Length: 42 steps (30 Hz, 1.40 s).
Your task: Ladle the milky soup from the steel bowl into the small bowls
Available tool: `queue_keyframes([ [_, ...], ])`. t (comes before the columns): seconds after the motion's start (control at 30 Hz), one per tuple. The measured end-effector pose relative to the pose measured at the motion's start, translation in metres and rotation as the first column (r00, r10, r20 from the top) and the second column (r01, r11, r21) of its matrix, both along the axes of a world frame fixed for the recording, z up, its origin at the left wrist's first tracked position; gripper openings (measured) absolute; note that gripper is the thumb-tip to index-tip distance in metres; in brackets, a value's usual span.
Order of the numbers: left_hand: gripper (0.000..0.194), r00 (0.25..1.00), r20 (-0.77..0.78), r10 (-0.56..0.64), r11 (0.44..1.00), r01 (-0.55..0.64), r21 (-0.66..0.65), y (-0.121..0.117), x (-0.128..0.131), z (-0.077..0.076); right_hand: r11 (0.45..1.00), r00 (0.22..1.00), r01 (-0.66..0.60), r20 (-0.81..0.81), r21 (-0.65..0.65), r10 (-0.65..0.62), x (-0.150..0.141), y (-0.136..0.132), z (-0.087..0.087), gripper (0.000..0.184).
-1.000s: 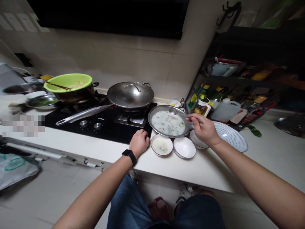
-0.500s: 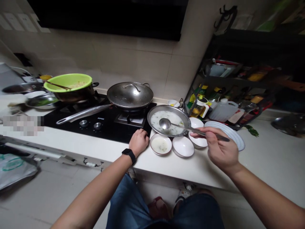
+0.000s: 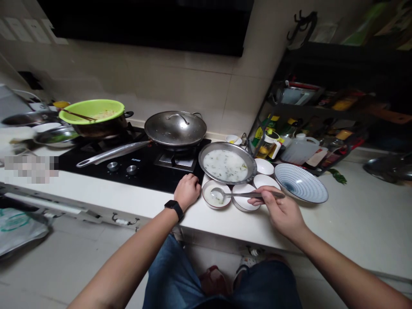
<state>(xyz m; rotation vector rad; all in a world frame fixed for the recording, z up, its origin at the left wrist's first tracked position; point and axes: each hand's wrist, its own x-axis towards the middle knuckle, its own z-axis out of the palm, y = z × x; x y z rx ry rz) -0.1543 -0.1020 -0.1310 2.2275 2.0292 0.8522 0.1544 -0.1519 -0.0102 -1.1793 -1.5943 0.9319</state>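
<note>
My right hand grips the handle of a metal ladle. The ladle's bowl is over the small bowl of milky soup, at or just above the liquid. Behind it stands a wide metal basin of white soup with dark green bits. Beneath the ladle's handle is a white bowl, and two more white bowls sit beside the basin, one partly behind my right hand. My left hand, wearing a black watch on the wrist, rests on the counter left of the soup bowl with its fingers curled in and nothing visible in them.
A lidded wok with a long handle sits on the black cooktop. Left of it, a green basin rests on a pot. A blue-patterned plate lies at right, before a rack of bottles.
The ladle came up out of the soup basin and moved toward me, over the small soup bowl. My right hand swung right, then back left and lower. My left hand stayed put.
</note>
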Motion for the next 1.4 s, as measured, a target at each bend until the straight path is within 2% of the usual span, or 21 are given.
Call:
queue_keyframes([
  [0.13,0.016,1.0,0.006,-0.003,1.0,0.003,0.007,0.0,0.0,0.0,0.983,0.979,0.078,-0.171,-0.164,-0.106,-0.001,0.012,-0.003,0.057],
  [0.33,0.016,1.0,0.009,0.003,1.0,-0.003,-0.006,0.0,0.0,0.001,0.932,0.913,0.171,-0.305,-0.32,-0.272,0.002,0.025,-0.002,0.035],
  [0.53,0.016,1.0,0.006,-0.002,1.0,0.002,-0.011,0.0,0.0,0.001,0.909,0.892,0.185,-0.324,-0.373,-0.314,0.002,0.031,0.019,0.015],
  [0.73,0.016,1.0,0.006,-0.006,1.0,0.006,-0.005,0.0,0.0,0.002,0.906,0.858,0.276,-0.342,-0.32,-0.382,0.006,0.055,0.045,0.005],
  [0.9,0.016,1.0,0.01,-0.002,1.0,0.002,-0.005,-0.001,0.0,0.001,0.929,0.87,0.297,-0.337,-0.222,-0.359,0.007,0.09,0.047,0.005],
  [1.07,0.016,1.0,0.017,-0.004,1.0,0.004,-0.003,0.0,0.001,0.001,0.941,0.911,0.299,-0.246,-0.157,-0.33,-0.011,0.133,0.024,0.011],
  [1.13,0.016,1.0,0.017,-0.002,1.0,0.002,-0.007,0.0,0.001,0.002,0.958,0.932,0.278,-0.221,-0.07,-0.287,-0.021,0.146,0.012,0.016],
  [1.23,0.015,1.0,0.015,0.002,1.0,-0.002,-0.012,-0.001,0.001,0.002,0.967,0.977,0.195,-0.118,0.166,-0.177,-0.031,0.155,0.0,0.025],
  [1.3,0.015,1.0,0.015,0.001,1.0,-0.001,-0.012,-0.001,0.001,0.002,0.923,0.992,0.067,0.076,0.378,-0.103,-0.03,0.152,-0.002,0.026],
  [1.33,0.015,1.0,0.017,0.0,1.0,0.0,-0.01,-0.001,0.001,0.002,0.876,0.978,-0.023,0.194,0.482,-0.082,-0.028,0.148,-0.001,0.024],
  [1.4,0.015,1.0,0.018,0.001,1.0,0.0,-0.008,-0.001,0.001,0.001,0.737,0.913,-0.215,0.4,0.641,-0.082,-0.023,0.137,0.002,0.019],
])
